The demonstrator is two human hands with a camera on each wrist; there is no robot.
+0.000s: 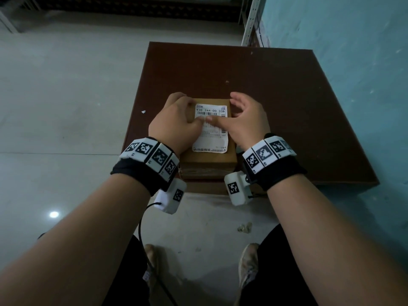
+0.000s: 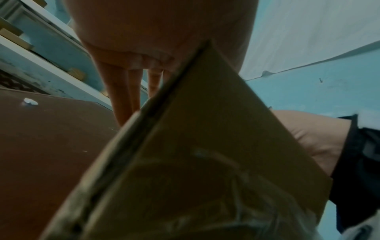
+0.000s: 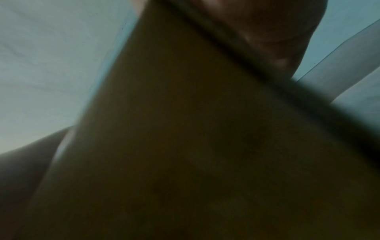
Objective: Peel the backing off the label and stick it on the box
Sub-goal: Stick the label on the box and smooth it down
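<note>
A brown cardboard box (image 1: 207, 164) stands on a dark brown table (image 1: 287, 107). A white shipping label (image 1: 212, 142) with a barcode lies flat on the box's top. My left hand (image 1: 176, 120) rests on the box's left part, its thumb pressing the label's left edge. In the left wrist view its straight fingers (image 2: 123, 91) hang down beside the box (image 2: 205, 129). My right hand (image 1: 245, 120) presses its thumb on the label's middle, with its fingers loosely curled above the box's far right corner. The right wrist view is dark, filled by the box (image 3: 185, 129).
A small white scrap (image 1: 143, 111) lies at the table's left edge. A blue wall (image 1: 342, 62) runs along the right, with a white metal rack post (image 1: 251, 21) at its far end. Pale floor lies left and in front, with small debris (image 1: 244, 227) near my feet.
</note>
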